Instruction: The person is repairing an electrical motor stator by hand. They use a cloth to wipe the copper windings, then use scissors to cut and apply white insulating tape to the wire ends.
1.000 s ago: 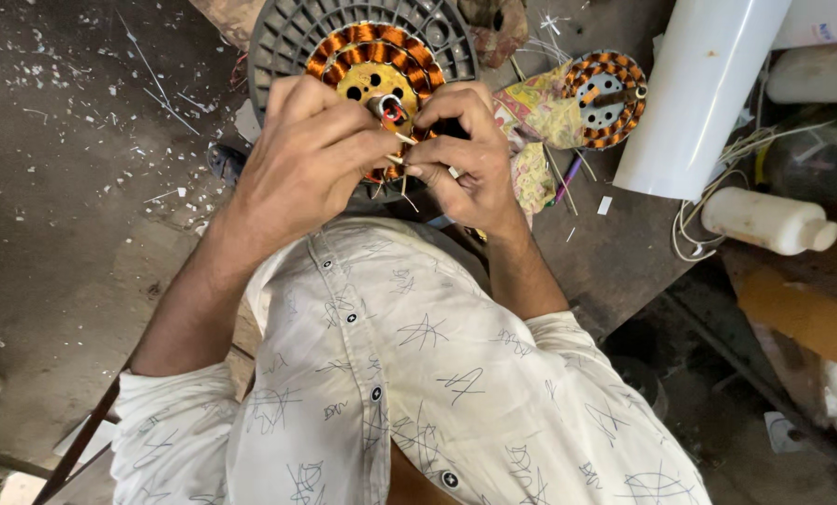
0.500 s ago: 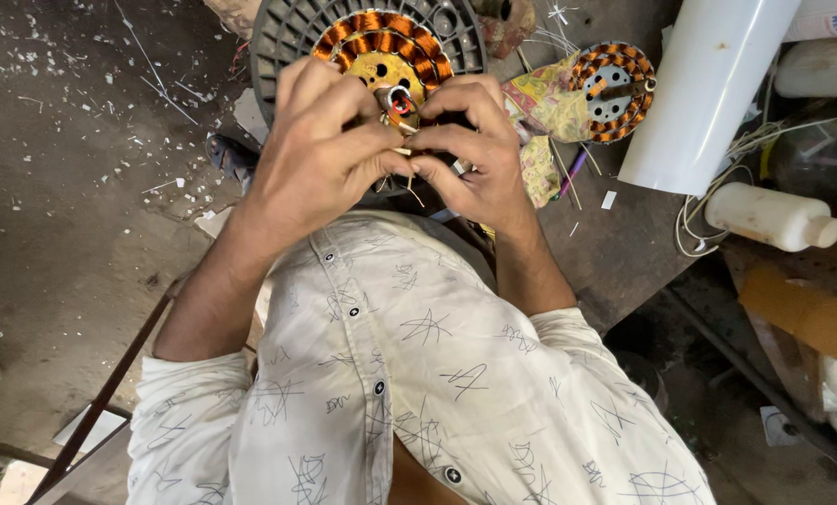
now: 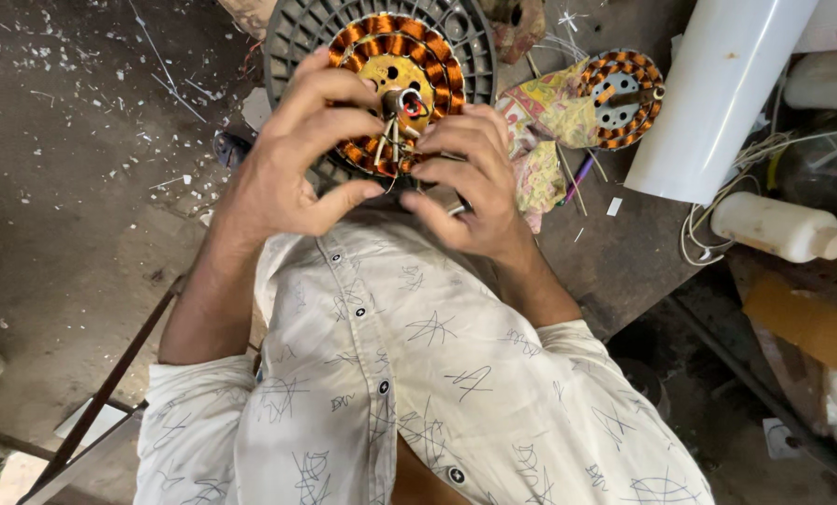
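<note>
A round fan stator [image 3: 395, 65] with orange copper windings and a yellow core rests on a dark grey ribbed motor housing [image 3: 297, 37]. My left hand [image 3: 292, 159] grips the stator's near left edge, fingers curled over the windings. My right hand [image 3: 465, 178] pinches thin wire leads [image 3: 392, 140] at the stator's near edge, beside the central shaft [image 3: 407, 101]. A small metal tool shows under the right fingers [image 3: 448, 199]; what it is cannot be told.
A second wound stator [image 3: 624, 98] lies on crumpled coloured paper [image 3: 545, 122] to the right. A white plastic pipe [image 3: 718, 93], a white bottle [image 3: 778, 227] and loose white wires [image 3: 704, 238] lie at the far right. Debris litters the dark floor [image 3: 63, 140] at left.
Both hands have shifted lower on the stator, uncovering more of the windings and the central shaft. The stator and housing stay put.
</note>
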